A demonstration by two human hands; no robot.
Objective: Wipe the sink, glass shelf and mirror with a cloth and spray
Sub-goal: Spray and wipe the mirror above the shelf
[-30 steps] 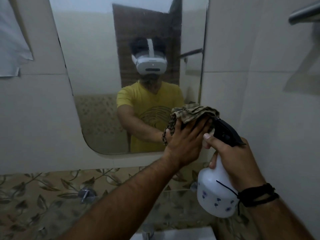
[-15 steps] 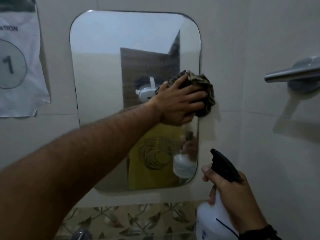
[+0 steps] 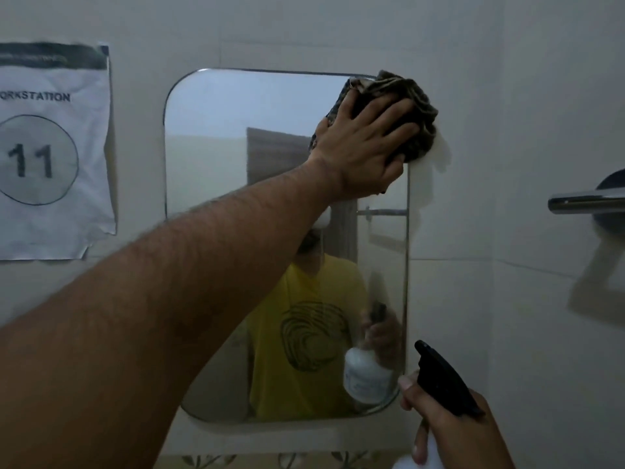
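Observation:
A rounded rectangular mirror (image 3: pixel 236 137) hangs on the pale tiled wall. My left hand (image 3: pixel 365 147) presses a bunched dark patterned cloth (image 3: pixel 411 106) flat against the mirror's top right corner, and the cloth overlaps onto the wall tile. At the bottom right, my right hand (image 3: pixel 453 431) grips a white spray bottle with a black trigger head (image 3: pixel 443 380), held upright below the mirror's lower right corner. The sink and the glass shelf are out of view.
A paper sign (image 3: pixel 54 150) reading "WORKSTATION 11" is stuck to the wall left of the mirror. A chrome towel bar (image 3: pixel 585 201) juts from the right-hand wall. Leaf-patterned tiles (image 3: pixel 216 460) run below the mirror.
My left hand has swept the cloth up the mirror's right edge from the lower right to the top right corner. The view has tilted up, and the spray bottle stays low at the right.

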